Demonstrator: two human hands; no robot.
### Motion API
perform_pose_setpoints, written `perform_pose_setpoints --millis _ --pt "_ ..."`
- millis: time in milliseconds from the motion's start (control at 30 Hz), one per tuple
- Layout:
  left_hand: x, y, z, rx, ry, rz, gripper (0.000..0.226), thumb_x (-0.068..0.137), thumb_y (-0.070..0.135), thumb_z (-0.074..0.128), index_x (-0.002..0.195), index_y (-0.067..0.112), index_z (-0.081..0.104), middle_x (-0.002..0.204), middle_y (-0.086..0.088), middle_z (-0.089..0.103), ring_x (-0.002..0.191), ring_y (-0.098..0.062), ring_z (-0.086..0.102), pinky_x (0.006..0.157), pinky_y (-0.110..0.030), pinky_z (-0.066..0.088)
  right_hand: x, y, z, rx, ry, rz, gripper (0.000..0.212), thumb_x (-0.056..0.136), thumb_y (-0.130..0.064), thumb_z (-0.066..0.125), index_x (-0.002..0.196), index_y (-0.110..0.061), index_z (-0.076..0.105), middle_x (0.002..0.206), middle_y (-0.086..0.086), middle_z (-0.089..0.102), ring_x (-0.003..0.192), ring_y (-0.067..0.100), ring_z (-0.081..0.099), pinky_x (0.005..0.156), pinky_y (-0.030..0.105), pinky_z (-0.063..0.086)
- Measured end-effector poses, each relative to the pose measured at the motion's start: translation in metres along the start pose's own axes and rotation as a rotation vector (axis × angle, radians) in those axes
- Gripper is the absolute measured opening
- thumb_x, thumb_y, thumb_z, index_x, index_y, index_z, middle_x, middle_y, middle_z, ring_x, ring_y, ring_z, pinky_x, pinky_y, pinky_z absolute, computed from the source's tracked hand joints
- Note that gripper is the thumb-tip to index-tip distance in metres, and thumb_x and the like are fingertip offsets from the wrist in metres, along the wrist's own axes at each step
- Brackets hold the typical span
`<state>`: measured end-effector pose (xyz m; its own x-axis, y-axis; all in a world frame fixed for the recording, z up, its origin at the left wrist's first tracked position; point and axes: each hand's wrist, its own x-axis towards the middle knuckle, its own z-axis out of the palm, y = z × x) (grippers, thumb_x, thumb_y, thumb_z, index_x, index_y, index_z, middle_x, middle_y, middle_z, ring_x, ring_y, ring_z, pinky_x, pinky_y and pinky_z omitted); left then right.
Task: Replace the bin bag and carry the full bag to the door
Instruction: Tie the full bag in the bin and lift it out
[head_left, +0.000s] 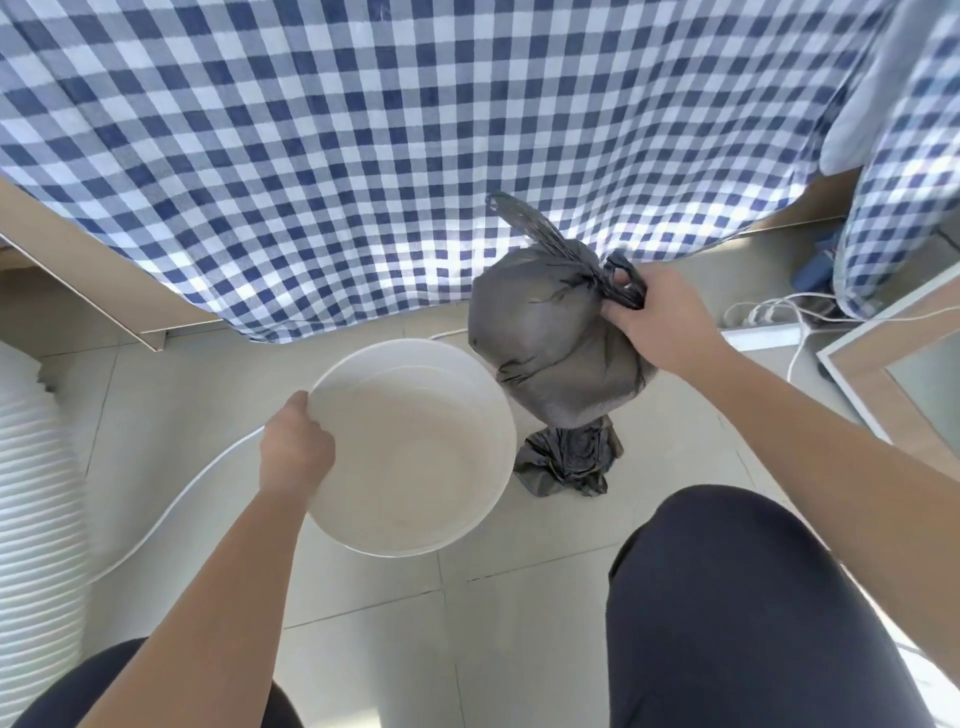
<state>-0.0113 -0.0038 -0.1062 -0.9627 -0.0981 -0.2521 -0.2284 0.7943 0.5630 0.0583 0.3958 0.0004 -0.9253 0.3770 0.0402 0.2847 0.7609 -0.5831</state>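
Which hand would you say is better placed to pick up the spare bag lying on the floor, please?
Probably the left hand: it only steadies the empty white bin, so it can let go. The right hand grips the knotted full bag, held above the crumpled spare bag.

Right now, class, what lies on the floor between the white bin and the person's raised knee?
In the head view, a crumpled dark bag lies on the tiles between bin and knee.

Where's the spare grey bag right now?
The crumpled spare bag lies on the floor tiles, right of the white bin, beneath the full bag.
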Motion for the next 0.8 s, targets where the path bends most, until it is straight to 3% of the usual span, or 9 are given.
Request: perform_pose_setpoints --millis 133,200,333,467,600,700,800 --pt "0.002 0.001 0.003 0.036 0.024 0.005 0.022 0.085 -0.008 0.046 0.098 0.007 0.057 0.086 -0.016 0.063 0.086 -0.042 0.062 0.079 -0.050 0.058 -0.009 0.051 0.008 -0.038 -0.007 0.086 0.005 0.091 -0.022 0.070 0.089 -0.021 0.065 0.083 0.001 0.067 0.085 0.028 0.062 0.072 0.036 0.043" --pt "0.003 0.002 0.005 0.048 0.035 0.008 0.019 0.088 -0.009 0.046 0.099 0.003 0.056 0.083 -0.016 0.060 0.083 -0.042 0.060 0.073 -0.046 0.055 -0.016 0.076 0.015 -0.085 -0.008 0.139 0.012 0.090 -0.022 0.067 0.082 -0.025 0.058 0.078 -0.001 0.062 0.085 0.030 0.062 0.070 0.036 0.043" --pt "0.005 0.001 0.008 0.037 0.050 0.015 0.016 0.089 -0.010 0.046 0.098 0.001 0.055 0.082 -0.016 0.058 0.081 -0.041 0.058 0.070 -0.041 0.047 -0.031 0.124 0.022 -0.188 0.052 0.328 0.006 0.094 -0.026 0.063 0.096 -0.020 0.062 0.088 0.007 0.068 0.086 0.037 0.065 0.079 0.043 0.053" --pt "0.007 0.003 0.012 0.042 0.047 0.020 0.014 0.089 -0.009 0.047 0.096 0.002 0.053 0.085 -0.018 0.059 0.082 -0.042 0.058 0.071 -0.042 0.046 -0.051 0.164 0.028 -0.204 0.114 0.495 0.009 0.096 -0.024 0.060 0.099 -0.016 0.060 0.093 0.012 0.068 0.082 0.035 0.058 0.077 0.042 0.049" --pt "0.006 0.007 0.014 0.044 0.053 0.015 0.014 0.090 -0.009 0.047 0.098 0.000 0.053 0.089 -0.019 0.059 0.084 -0.040 0.056 0.073 -0.041 0.044 -0.070 0.190 0.044 -0.192 0.090 0.590 0.017 0.096 -0.021 0.060 0.110 -0.011 0.061 0.095 0.012 0.065 0.090 0.040 0.061 0.076 0.041 0.047" --pt "0.004 0.011 0.016 0.037 0.066 0.009 0.015 0.090 -0.010 0.046 0.098 0.000 0.054 0.090 -0.019 0.058 0.085 -0.037 0.053 0.074 -0.039 0.041 -0.078 0.202 0.055 -0.148 0.039 0.661 0.022 0.096 -0.020 0.060 0.114 -0.007 0.060 0.104 0.019 0.069 0.085 0.036 0.056 0.076 0.039 0.045" --pt "0.002 0.014 0.017 0.044 0.083 0.017 0.016 0.091 -0.010 0.047 0.100 0.000 0.055 0.092 -0.019 0.058 0.085 -0.036 0.051 0.075 -0.039 0.039 -0.082 0.210 0.065 -0.098 -0.072 0.722 0.041 0.095 -0.030 0.066 0.123 -0.001 0.055 0.113 0.022 0.068 0.095 0.039 0.060 0.077 0.039 0.045"
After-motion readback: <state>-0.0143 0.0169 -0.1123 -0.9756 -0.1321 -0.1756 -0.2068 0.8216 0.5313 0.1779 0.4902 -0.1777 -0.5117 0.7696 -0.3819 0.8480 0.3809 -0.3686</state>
